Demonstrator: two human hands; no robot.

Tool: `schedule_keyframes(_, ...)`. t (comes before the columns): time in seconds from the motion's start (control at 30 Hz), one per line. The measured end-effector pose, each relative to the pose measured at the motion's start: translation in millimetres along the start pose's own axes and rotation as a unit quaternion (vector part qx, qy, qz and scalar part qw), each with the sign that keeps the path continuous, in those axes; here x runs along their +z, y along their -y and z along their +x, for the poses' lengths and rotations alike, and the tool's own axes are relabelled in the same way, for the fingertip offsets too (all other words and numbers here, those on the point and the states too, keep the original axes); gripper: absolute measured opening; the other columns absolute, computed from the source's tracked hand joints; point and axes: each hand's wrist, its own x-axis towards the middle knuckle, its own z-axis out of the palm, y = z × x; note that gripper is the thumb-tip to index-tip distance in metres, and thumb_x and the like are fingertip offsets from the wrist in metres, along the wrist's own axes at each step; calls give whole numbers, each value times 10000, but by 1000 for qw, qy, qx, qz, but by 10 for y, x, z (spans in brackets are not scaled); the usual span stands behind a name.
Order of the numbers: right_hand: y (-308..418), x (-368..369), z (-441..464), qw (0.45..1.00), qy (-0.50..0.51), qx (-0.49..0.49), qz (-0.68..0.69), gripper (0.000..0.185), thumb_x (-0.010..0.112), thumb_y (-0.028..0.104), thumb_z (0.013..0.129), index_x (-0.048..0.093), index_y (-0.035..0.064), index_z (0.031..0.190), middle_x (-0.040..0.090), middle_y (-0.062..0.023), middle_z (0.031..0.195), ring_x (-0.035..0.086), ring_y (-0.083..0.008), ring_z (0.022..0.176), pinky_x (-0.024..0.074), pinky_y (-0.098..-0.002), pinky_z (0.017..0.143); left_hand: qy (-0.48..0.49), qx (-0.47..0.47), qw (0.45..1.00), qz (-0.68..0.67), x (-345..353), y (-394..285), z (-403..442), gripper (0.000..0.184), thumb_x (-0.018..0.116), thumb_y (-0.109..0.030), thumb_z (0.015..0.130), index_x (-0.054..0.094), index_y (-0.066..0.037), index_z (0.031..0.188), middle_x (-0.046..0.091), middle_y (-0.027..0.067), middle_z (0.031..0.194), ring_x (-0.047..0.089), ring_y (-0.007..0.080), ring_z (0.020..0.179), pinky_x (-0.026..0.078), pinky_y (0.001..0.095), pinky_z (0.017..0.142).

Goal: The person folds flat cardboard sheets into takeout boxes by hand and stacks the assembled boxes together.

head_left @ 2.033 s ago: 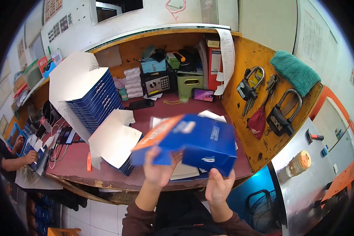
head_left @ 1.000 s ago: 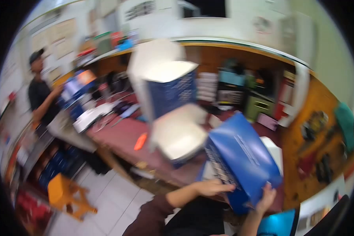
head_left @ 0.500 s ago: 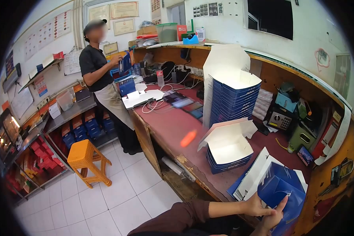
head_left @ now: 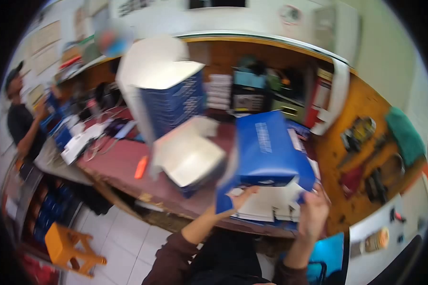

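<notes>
The blue carton (head_left: 267,147) lies just beyond and between the left hand (head_left: 238,201), touching it, grip unclear, and the right hand (head_left: 314,211), curled around its near-right flap; long axis indistinct; neither hand clearly nearer.

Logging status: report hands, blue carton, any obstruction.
Left hand, right hand at blue carton, near side, grip blurred. Carton over flat white pieces. White-lined box near, left; no blockage seen.

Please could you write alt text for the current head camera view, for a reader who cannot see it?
A person's left hand and right hand are at the near side of a blue cardboard box above a dark red desk, slightly blurred. To its left are an open, white-lined box and a taller blue stack; a co-worker stands farther left.
</notes>
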Motion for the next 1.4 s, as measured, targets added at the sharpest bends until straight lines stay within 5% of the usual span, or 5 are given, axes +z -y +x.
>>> schedule_keyframes(0.37, -648, 154, -22, 954, 64, 96, 278, 199, 596, 33, 832, 531, 155, 974, 583, 5, 857, 518, -88, 670, 398, -222, 545, 27, 8, 979, -203, 366, 42, -50, 178, 515, -89, 892, 500, -6, 1049, 602, 100, 908, 597, 160, 727, 454, 280, 560)
schedule_keyframes(0.47, -523, 286, -43, 976, 2, 21, 215, 349, 586, -53, 800, 525, 122, 1096, 582, -26, 982, 554, -113, 807, 453, -228, 669, 6, -215, 736, -642, 161, -18, 10, 267, 421, -311, 912, 566, -101, 991, 590, 36, 1004, 487, 181, 1043, 399, 363, 739)
schedule_keyframes(0.8, -899, 407, -337, 976, 33, 82, 197, 463, 578, -34, 800, 435, 71, 1227, 555, -77, 1109, 533, -196, 1013, 416, -345, 915, -148, -141, 960, -193, 325, 130, -189, 387, 624, -226, 856, 553, -5, 547, 529, 28, 501, 439, 62, 409, 327, 223, 396)
schedule_keyframes(0.93, -589, 416, -230, 1000, -23, 7, 6, 404, 633, 112, 816, 476, 39, 1180, 552, -83, 1086, 528, -168, 960, 425, -291, 836, 110, -205, 969, -85, 27, -224, -190, 367, 610, -235, 859, 599, 5, 582, 496, 33, 454, 441, 69, 384, 347, 217, 393)
schedule_keyframes(1.4, -652, 66, 304, 611, 338, -14, -715, 568, 637, 414, 773, 521, 26, 1171, 611, -143, 981, 560, -287, 974, 332, -504, 965, 186, 425, 870, -168, -171, -1195, -279, 743, 175, -616, 889, 653, -49, 846, 636, 104, 982, 587, 287, 886, 335, 467, 905)
